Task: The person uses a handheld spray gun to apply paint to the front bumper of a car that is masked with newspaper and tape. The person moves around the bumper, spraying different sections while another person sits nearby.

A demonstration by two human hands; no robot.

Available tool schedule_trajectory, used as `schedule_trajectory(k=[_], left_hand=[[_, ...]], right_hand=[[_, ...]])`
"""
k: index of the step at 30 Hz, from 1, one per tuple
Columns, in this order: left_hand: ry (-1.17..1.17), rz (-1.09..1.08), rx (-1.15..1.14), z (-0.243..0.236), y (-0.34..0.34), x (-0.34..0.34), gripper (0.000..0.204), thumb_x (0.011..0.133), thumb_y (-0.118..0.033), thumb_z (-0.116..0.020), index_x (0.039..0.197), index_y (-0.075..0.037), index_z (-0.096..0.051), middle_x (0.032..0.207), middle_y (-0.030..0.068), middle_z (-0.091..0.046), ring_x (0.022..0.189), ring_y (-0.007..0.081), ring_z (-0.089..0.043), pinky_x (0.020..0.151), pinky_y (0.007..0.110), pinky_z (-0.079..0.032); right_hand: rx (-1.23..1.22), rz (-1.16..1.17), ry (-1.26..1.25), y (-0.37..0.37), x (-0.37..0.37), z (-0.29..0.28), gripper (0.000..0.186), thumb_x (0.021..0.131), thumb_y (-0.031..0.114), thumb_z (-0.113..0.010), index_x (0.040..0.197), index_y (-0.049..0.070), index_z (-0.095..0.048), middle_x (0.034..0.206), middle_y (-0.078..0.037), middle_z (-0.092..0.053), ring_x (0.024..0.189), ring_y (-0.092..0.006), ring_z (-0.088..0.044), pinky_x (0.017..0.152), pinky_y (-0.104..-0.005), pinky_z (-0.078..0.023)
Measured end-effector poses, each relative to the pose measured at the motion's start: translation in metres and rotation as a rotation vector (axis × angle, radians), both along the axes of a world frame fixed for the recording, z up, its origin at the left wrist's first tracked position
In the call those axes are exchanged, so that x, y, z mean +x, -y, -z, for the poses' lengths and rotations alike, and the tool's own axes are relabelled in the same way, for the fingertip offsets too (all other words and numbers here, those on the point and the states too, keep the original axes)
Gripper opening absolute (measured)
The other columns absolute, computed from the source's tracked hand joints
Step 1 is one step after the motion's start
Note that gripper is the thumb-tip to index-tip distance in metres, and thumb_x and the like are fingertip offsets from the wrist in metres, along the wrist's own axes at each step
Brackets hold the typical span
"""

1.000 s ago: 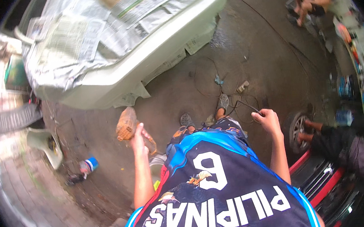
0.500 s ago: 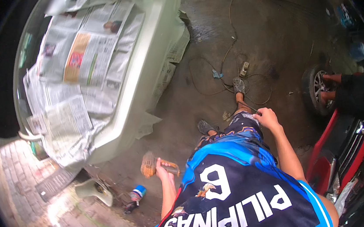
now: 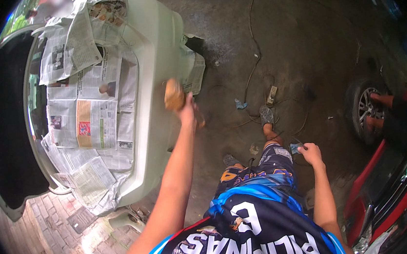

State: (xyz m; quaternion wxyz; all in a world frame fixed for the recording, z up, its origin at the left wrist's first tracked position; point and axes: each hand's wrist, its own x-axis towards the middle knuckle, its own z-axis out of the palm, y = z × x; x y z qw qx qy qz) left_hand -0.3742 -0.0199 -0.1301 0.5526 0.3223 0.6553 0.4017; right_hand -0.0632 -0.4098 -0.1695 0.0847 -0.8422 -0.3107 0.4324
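My left hand (image 3: 189, 111) is closed around what looks like a spray gun (image 3: 174, 94) with an amber, rounded cup. Motion smears its finer details. It is held up beside the pale car bumper (image 3: 152, 117), and I cannot tell if they touch. The car's rear is covered with taped newspaper sheets (image 3: 96, 118). Low on my right side, my right hand (image 3: 310, 155) is closed on a thin dark hose (image 3: 299, 141), near my shorts. A small blue patch (image 3: 294, 148) shows beside that hand.
A hose (image 3: 254, 63) runs across the dark floor and loops near my foot, by a small yellowish block (image 3: 272, 96) and a blue scrap (image 3: 241, 104). At right are a wheel (image 3: 366, 111), another person's legs (image 3: 380, 101) and a red car part (image 3: 364, 168). Brick paving (image 3: 50, 215) lies at lower left.
My left hand has swung up and forward with the spray gun, from beside my waist to the bumper. My right hand has dropped slightly toward me. The view has shifted toward the car.
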Motion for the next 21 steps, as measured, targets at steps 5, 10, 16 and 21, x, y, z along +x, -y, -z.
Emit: schedule_trajectory(k=[5,10,16,21], left_hand=[[0.038,0.101,0.160,-0.024,-0.073,0.102,0.032,0.078,-0.011,-0.075,0.094,-0.005,-0.048,0.070,0.0017,-0.053,0.047,0.0127,-0.049,0.042,0.028,-0.041],[-0.027,0.106,0.161,-0.016,-0.028,0.076,0.029,0.079,-0.013,-0.075,0.090,-0.005,-0.049,0.065,0.0020,-0.053,0.046,0.0123,-0.051,0.041,0.028,-0.041],[-0.034,-0.420,-0.212,0.014,0.122,-0.089,0.027,0.079,-0.011,-0.074,0.086,-0.008,-0.048,0.059,-0.0007,-0.046,0.043,0.0102,-0.042,0.039,0.027,-0.036],[-0.134,-1.077,-0.195,-0.006,0.258,-0.221,0.021,0.076,-0.014,-0.072,0.074,-0.009,-0.052,0.057,0.0016,-0.047,0.044,0.0131,-0.046,0.040,0.029,-0.042]], right_hand=[[-0.148,0.276,-0.085,0.011,0.044,0.013,0.029,0.080,0.034,-0.067,0.082,0.004,-0.069,0.076,-0.017,-0.066,0.077,-0.0341,-0.065,0.070,-0.0411,-0.048],[-0.141,0.269,-0.072,0.007,0.069,0.035,0.030,0.080,0.034,-0.067,0.080,0.004,-0.068,0.077,-0.017,-0.067,0.076,-0.0330,-0.065,0.071,-0.0402,-0.048],[-0.133,0.018,0.004,-0.022,0.104,0.049,0.032,0.081,0.034,-0.068,0.080,0.001,-0.066,0.073,-0.017,-0.065,0.071,-0.0319,-0.063,0.068,-0.0401,-0.047],[-0.108,-0.118,-0.060,-0.053,0.120,0.072,0.033,0.080,0.033,-0.070,0.078,0.001,-0.066,0.067,-0.014,-0.063,0.065,-0.0245,-0.061,0.066,-0.0380,-0.046]])
